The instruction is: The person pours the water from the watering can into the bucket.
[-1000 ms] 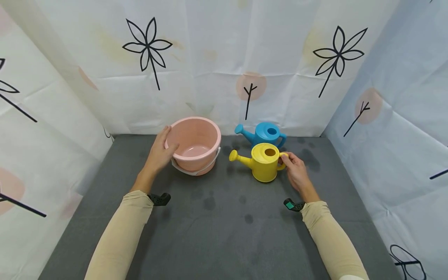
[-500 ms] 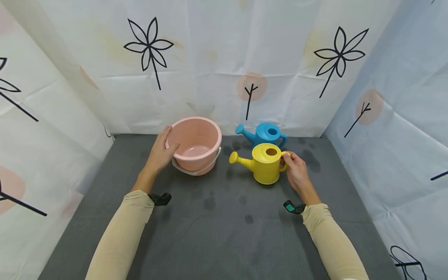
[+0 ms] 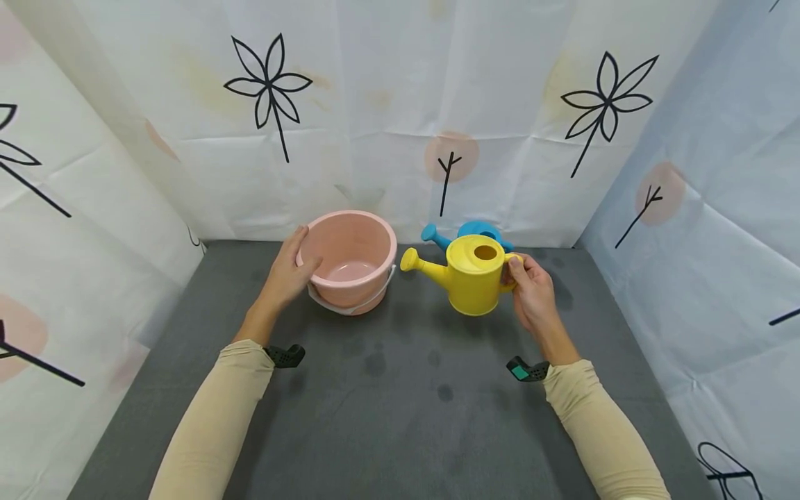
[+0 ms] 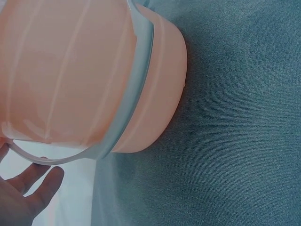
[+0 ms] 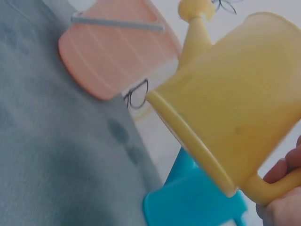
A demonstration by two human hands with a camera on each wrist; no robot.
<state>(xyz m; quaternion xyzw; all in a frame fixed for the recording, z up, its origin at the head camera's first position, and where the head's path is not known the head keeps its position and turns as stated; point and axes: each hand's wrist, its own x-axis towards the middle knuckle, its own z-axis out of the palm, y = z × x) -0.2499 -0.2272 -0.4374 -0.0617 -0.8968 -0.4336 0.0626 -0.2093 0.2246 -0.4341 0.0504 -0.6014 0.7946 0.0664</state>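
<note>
A pink bucket (image 3: 350,295) stands upright at the back of the table, its white handle (image 4: 134,89) hanging down the near side. My left hand (image 3: 284,274) holds the bucket's left rim, thumb over the edge and fingers along the outside. My right hand (image 3: 532,295) grips a yellow watering can (image 3: 473,281) by its handle. The can is raised above the cloth, roughly upright, its spout pointing left toward the bucket. Behind it a blue watering can (image 3: 480,228) rests on the table, mostly hidden in the head view; its lower body shows in the right wrist view.
Dark grey cloth (image 3: 387,417) covers the table and bears several darker spots. White curtains (image 3: 375,83) printed with flowers and trees close off the back and both sides, the back one right behind the bucket and blue can.
My right hand has lifted the yellow watering can off the table and moved it slightly back, so it now covers more of the blue one. The left hand and bucket stay put.
</note>
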